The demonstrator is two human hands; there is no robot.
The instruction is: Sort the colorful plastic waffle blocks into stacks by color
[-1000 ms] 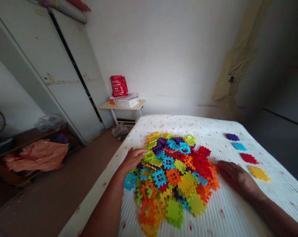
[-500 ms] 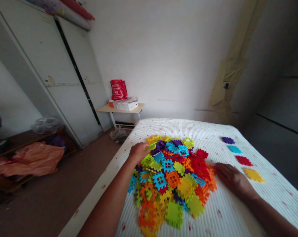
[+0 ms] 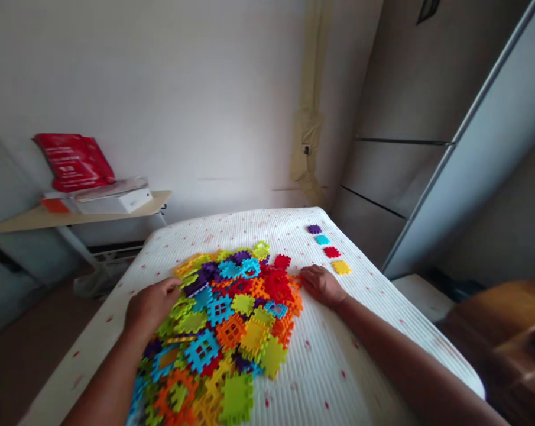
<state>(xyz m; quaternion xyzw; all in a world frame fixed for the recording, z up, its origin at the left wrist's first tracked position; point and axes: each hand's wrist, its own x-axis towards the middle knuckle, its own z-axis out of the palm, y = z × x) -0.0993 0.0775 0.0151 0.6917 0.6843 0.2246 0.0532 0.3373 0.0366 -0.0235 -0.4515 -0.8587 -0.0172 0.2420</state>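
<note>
A heap of colourful plastic interlocking tiles with toothed edges lies on a white quilted sheet. Some tiles are solid squares; others have window openings, like the blue window tile. My left hand is at the heap's left edge, fingers curled together beside a lime-green tile; whatever is between the fingertips is hidden. On the opposite side, my right hand rests low over the sheet, fingers loosely stretched toward the orange tiles, with nothing visible in it.
Beyond my right hand, a purple tile, a blue tile, a red tile and a yellow tile form a spaced row on the bed. A side table at left carries a red bag and a white box.
The view has swung to the right, bringing the large grey cabinet further in. Both hands stay at the sides of the heap, the left with fingers more curled. The row of single tiles looks the same.
</note>
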